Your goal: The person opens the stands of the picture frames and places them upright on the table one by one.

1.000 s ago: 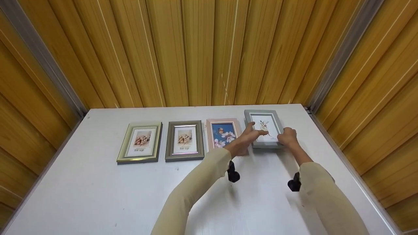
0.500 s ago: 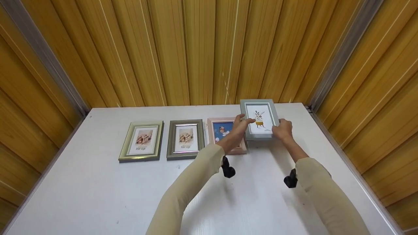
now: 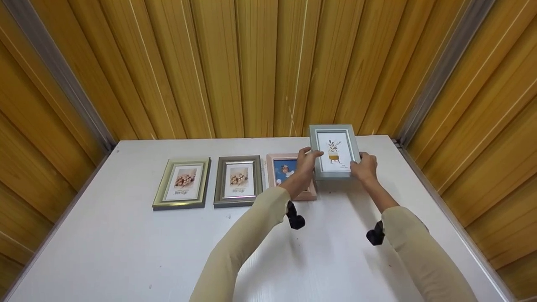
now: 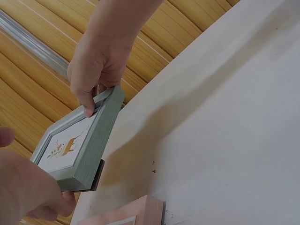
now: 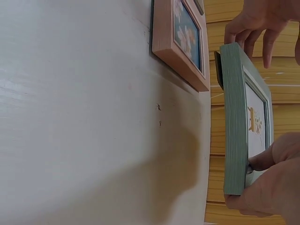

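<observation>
Grey-green frame [image 3: 334, 151]: between both hands, clear of the white wall [image 3: 168, 251], a potted plant on its picture.
Right hand [image 3: 364, 167]: pinches the frame's lower right edge, thumb on the front.
Left hand [image 3: 303, 171]: fingers bent against the frame's left side, thumb over the front.
Pink frame [image 3: 283, 170]: on the wall, partly behind the left hand.
Further left: brown frame [image 3: 238, 181], then gold frame [image 3: 181, 183].
</observation>
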{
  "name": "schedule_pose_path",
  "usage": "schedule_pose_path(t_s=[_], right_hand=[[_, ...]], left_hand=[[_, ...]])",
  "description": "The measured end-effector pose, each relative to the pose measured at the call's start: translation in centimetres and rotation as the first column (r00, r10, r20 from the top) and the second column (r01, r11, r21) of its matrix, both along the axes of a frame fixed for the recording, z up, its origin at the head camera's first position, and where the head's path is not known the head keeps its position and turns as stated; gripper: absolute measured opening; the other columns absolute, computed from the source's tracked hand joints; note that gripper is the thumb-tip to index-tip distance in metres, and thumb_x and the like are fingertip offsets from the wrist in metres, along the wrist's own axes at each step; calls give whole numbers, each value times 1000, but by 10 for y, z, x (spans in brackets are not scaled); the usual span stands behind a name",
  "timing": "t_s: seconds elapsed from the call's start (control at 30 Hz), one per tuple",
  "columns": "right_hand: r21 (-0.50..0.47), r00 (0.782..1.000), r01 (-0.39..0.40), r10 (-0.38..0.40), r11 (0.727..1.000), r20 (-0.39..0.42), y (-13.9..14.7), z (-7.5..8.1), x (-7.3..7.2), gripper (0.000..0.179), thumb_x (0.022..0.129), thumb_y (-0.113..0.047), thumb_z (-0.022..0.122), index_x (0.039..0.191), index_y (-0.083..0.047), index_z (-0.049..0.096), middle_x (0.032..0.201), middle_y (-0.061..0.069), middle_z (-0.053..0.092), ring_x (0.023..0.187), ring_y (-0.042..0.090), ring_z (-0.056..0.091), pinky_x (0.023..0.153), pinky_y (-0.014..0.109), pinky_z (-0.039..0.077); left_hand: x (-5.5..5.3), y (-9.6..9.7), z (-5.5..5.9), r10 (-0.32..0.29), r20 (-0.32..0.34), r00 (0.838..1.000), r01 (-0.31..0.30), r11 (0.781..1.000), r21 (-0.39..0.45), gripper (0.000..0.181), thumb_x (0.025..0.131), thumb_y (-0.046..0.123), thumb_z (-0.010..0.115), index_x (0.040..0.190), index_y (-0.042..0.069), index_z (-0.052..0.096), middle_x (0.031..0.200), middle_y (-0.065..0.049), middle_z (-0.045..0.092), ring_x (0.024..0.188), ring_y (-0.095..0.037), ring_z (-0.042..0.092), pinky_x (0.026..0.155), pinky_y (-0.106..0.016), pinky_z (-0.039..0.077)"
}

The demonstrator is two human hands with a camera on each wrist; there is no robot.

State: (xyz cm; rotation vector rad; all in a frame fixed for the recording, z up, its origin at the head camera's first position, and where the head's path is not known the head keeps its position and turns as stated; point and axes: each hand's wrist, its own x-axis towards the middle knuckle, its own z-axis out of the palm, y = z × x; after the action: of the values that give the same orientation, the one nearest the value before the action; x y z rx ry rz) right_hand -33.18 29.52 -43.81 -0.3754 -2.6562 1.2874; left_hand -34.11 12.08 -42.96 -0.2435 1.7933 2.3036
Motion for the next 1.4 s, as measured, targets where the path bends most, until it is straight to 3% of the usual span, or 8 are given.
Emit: schedule_pose_path(t_s=[0.2,0.47,0.6,0.93,1.13,1.23,1.4], right_hand=[[-18,1000,-31,31,999,-6,-7,3,-6,53,96,-1,45,145,20,38,148,38,43,144,48,38,123,54,31],[-89,997,-70,73,994,29,-25,9,-8,57,98,-6,43,151,13,34,153,33,42,145,44,40,123,53,32],[-120,995,-83,90,989,51,-39,14,-10,57,101,-9,42,154,9,32,156,30,41,146,42,40,123,52,32],[-202,987,-146,158,968,44,-71,15,-13,57,103,-10,46,156,6,31,158,26,41,147,38,39,124,48,31],[-211,979,-191,202,959,33,-84,14,-15,55,105,-10,45,155,6,31,157,26,41,147,38,39,124,47,31],[-204,973,-209,224,956,50,-86,12,-14,56,106,-13,45,156,5,30,157,25,41,147,37,40,124,47,31],[-217,966,-222,245,951,87,-88,7,-10,57,105,-14,50,156,2,33,155,23,44,142,36,46,120,45,38]], left_hand=[[-5,-7,4,93,30,995,-95,995,42,68,89,18,62,153,8,41,159,-17,42,145,-35,44,120,-46,38],[-7,-22,11,127,-14,992,-128,991,-34,66,91,19,60,153,5,44,157,-16,47,145,-33,45,120,-46,38],[-7,-33,13,157,-28,987,-157,988,-1,61,91,16,60,150,4,48,149,-17,55,138,-33,52,115,-47,44],[-9,-67,11,252,-63,966,-257,962,-90,52,91,17,59,141,5,55,141,-14,60,130,-28,56,112,-42,46],[-7,-80,12,313,-103,944,-323,941,-102,48,87,7,57,135,4,57,121,-12,62,105,-21,57,94,-33,50],[-4,-85,14,316,-100,943,-325,941,-94,46,88,3,54,134,4,56,116,-10,61,99,-19,57,88,-31,51],[4,-94,18,281,-79,956,-285,958,-42,46,91,1,55,136,7,54,122,-12,61,108,-23,61,96,-38,54]])
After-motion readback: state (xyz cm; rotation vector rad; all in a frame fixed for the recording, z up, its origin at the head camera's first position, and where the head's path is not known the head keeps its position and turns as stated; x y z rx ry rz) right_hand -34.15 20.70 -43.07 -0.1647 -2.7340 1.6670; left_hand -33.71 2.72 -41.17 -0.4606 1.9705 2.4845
